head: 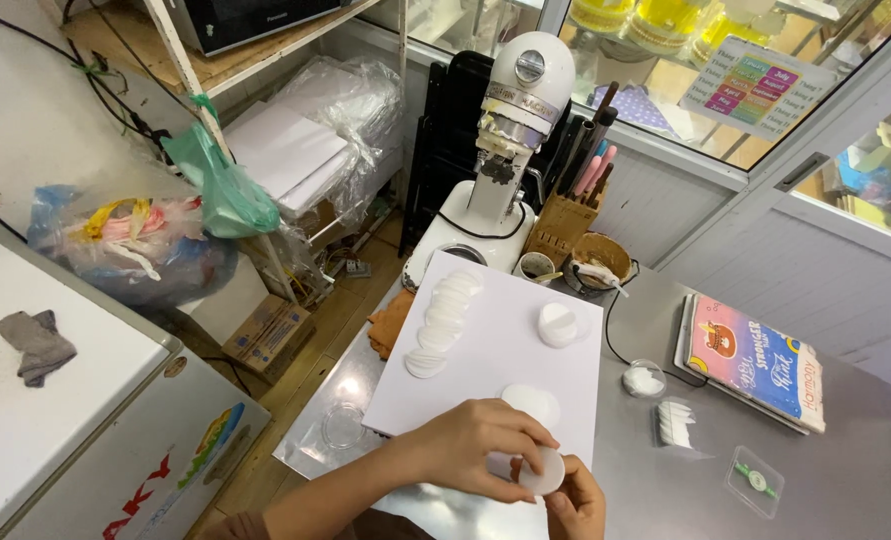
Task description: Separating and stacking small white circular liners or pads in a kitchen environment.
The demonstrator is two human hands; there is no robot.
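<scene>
Small white disc [542, 471] pinched between left hand [475, 447] and right hand [575, 503] fingertips, at white board's [495, 350] near edge. Looks thin, light, probably fragile; best held by rim.

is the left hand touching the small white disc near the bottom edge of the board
Touching. The head view shows the left hand with fingers curled over the white disc, no gap, while the right hand supports it below.
</scene>
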